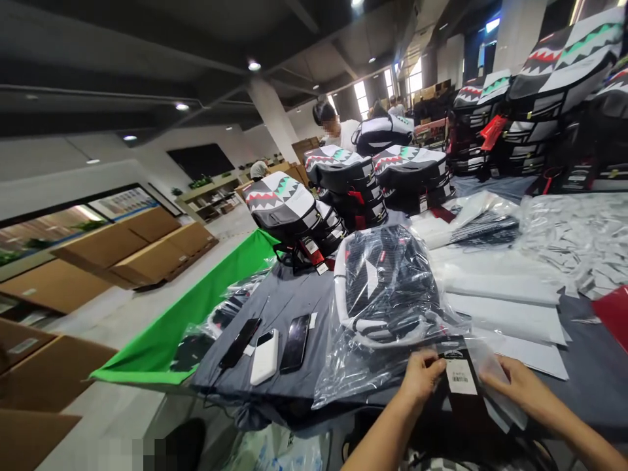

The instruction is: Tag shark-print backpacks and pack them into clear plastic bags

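Note:
A black and white backpack (387,281) lies inside a clear plastic bag (338,366) at the table's front edge. Just in front of it is a dark hang tag (454,350) with a white barcode label (461,377). My left hand (422,378) is closed, thumb and fingers pinching the tag's left edge. On the other side, my right hand (515,387) grips a translucent plastic sleeve (493,356) between thumb and fingers. Whether the sleeve is around the tag or only beside it, I cannot tell.
Two dark phones (295,343) and a white power bank (265,356) lie left of the bag. White sheets (510,317) and a heap of small packets (583,235) lie right. Stacked backpacks (343,170), a green-sided bin (196,320), cartons (142,242) and a person (346,131) stand beyond.

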`<state>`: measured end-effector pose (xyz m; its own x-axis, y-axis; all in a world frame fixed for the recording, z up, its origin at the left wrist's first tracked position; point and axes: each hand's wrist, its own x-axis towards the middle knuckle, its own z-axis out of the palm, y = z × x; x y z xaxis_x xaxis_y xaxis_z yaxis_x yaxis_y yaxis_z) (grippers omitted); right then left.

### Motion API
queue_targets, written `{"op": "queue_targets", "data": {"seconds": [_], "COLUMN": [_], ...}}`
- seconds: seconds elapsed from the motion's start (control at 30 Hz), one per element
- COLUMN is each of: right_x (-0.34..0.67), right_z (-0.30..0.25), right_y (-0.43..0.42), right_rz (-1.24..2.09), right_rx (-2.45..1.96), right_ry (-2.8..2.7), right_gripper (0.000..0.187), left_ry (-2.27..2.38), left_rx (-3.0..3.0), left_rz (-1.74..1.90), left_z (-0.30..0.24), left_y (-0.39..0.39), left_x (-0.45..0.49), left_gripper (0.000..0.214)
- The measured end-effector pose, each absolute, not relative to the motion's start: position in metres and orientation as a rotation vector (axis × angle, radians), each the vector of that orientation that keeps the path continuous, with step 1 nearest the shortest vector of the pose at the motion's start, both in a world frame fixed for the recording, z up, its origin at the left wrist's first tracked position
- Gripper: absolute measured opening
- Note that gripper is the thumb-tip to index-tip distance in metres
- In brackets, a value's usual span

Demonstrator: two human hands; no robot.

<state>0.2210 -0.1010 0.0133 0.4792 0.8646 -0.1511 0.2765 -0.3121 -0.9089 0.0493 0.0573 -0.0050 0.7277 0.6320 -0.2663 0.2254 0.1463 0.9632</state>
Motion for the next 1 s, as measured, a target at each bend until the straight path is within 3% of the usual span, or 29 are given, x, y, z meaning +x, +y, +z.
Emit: {"op": "queue_targets", "data": {"seconds": [0.13,0.33,0.5,0.63,0.77,0.87,1.0], "right_x": [0.209,0.185,0.180,0.177,0.174,0.173,0.163], "right_z": [0.011,0.004,-0.004,-0.015,-0.032,-0.049,-0.062], "right_y": [-0.106,-0.108,-0.130,-0.135,-0.133,-0.139,-0.152], "right_rz": [0.725,1.018,1.084,0.814,0.383,0.305,0.201], "right_rx": [-1.861,-1.550,-1.665,-1.861,-2.005,-2.037,-2.043], "right_ry": [-0.945,-0.875,-0.696,-0.816,-0.817,-0.774,-0.805], "right_gripper": [0.055,0.054,0.070,0.065,0.061,0.054,0.045], "left_ry": [0.686,0.691,0.851,0.819,0.676,0.400,-0.582], "left_rx": [1.255,0.965,1.145,1.207,1.839,2.609,3.027], "left_rz": [0.363,0.396,0.476,0.298,-0.049,0.133,0.284], "left_z": [0.006,0.002,-0.018,-0.022,-0.006,0.022,0.058], "left_y": [0.050,0.034,0.022,0.017,0.029,0.051,0.079], "left_x": [0.046,0.055,0.049,0.046,0.040,0.046,0.085], "left_gripper": [0.059,0.066,0.069,0.070,0.051,0.023,0.034]}}
